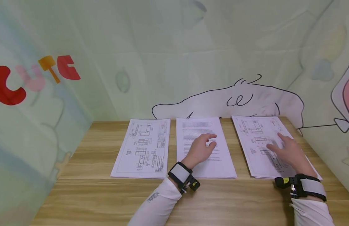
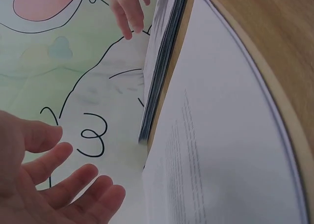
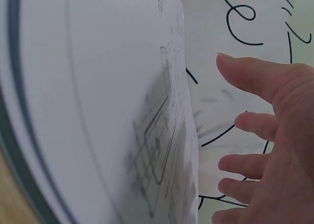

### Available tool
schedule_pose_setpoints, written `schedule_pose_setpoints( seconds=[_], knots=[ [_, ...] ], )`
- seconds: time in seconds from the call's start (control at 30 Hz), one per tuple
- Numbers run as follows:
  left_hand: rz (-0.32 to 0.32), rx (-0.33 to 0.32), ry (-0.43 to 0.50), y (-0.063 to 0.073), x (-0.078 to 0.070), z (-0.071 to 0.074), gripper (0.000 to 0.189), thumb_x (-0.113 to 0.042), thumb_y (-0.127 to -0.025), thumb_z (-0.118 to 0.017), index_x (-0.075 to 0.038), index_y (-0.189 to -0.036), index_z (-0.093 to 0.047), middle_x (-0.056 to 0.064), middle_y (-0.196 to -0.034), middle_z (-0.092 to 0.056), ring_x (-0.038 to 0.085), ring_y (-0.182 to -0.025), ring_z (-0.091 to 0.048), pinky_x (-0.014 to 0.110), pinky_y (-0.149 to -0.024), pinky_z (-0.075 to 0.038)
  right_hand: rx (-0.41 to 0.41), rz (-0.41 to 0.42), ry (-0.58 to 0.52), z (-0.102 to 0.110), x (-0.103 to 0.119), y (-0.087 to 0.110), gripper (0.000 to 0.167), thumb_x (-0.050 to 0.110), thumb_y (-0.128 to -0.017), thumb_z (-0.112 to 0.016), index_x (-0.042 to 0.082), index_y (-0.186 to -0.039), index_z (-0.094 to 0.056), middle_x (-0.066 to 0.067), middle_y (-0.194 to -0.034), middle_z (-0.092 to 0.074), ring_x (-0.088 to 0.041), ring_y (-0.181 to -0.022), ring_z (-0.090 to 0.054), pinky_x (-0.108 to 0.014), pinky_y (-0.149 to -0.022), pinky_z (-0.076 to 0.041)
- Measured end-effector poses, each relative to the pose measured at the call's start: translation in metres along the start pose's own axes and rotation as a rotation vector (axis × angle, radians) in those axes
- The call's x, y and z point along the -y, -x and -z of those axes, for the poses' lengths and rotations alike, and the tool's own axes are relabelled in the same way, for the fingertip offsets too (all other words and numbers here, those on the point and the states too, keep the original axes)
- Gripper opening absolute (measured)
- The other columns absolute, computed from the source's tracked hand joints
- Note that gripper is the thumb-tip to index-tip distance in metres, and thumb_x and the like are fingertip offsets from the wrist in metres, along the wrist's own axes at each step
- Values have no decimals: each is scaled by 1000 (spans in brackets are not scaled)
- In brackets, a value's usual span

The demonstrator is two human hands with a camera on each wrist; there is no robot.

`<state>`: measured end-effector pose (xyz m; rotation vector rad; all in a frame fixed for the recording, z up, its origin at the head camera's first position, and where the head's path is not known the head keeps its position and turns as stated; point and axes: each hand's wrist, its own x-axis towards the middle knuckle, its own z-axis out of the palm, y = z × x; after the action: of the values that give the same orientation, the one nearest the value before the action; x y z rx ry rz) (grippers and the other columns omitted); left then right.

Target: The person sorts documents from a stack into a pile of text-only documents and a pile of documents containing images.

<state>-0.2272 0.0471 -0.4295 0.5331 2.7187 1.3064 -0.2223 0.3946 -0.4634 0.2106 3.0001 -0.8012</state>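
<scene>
Three stacks of paper lie side by side on the wooden table. The middle stack is printed with lines of text, and my left hand hovers over it, thumb and fingers apart and loosely bent. In the left wrist view that hand holds nothing. Over the right stack, which shows technical drawings, my right hand is held with spread fingers. The right wrist view shows the hand above the sheets with nothing in its grasp. Another drawing stack sits at the left, away from both hands.
The wooden table extends in front of the stacks and to the left. A printed cloth backdrop with cartoon shapes and letters hangs behind the table's far edge and along both sides. Both wrists wear black straps with small cameras.
</scene>
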Motion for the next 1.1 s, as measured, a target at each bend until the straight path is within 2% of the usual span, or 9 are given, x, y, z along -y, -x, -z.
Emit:
schedule_pose_setpoints(
  seconds=[0.27, 0.47, 0.73, 0.83, 0.97, 1.1],
  knots=[
    [90, 11, 154, 1, -1, -33, 41, -23, -101, -55, -13, -140, -55, 6, -132, -66, 16, -116, -65, 24, -93, -52, 56, -133, -31, -1, -15, 4, 90, 50, -99, -50, -12, -152, -11, -49, -147, -14, -68, -131, -20, -76, -102, -26],
    [108, 55, 198, 0, -9, -57, 40, -22, -99, -55, -9, -137, -59, 6, -124, -70, 14, -111, -68, 20, -90, -52, 61, -256, -70, 0, -14, 4, 83, 43, -100, -48, -8, -153, -9, -47, -150, -11, -64, -127, -24, -75, -102, -29],
    [195, 120, 283, -4, -24, -87, 40, -24, -95, -59, -11, -133, -63, 2, -118, -71, 6, -104, -64, 20, -89, -50, 73, -240, -31, 2, -13, 5, 79, 43, -100, -47, -9, -152, -17, -47, -148, -17, -66, -131, -24, -75, -102, -29],
    [226, 128, 374, -6, -29, -94, 42, -23, -94, -60, -9, -134, -62, 3, -111, -73, 5, -91, -64, 19, -85, -50, 71, -239, -18, 1, -14, 4, 77, 42, -101, -47, -8, -152, -19, -46, -149, -19, -65, -129, -26, -74, -102, -31],
    [285, 107, 523, -8, -34, -104, 43, -16, -91, -62, -6, -133, -62, 1, -97, -73, 5, -76, -62, 19, -76, -50, 75, -270, -12, 0, -13, 3, 76, 42, -101, -46, -7, -153, -19, -44, -150, -19, -62, -125, -30, -72, -102, -33],
    [337, 64, 647, -10, -35, -111, 44, -8, -87, -63, -3, -131, -62, 1, -96, -71, 9, -80, -65, 26, -78, -57, 77, -292, -14, 1, -12, 2, 75, 43, -101, -44, -6, -153, -20, -44, -150, -19, -61, -126, -29, -72, -101, -34]
  ],
)
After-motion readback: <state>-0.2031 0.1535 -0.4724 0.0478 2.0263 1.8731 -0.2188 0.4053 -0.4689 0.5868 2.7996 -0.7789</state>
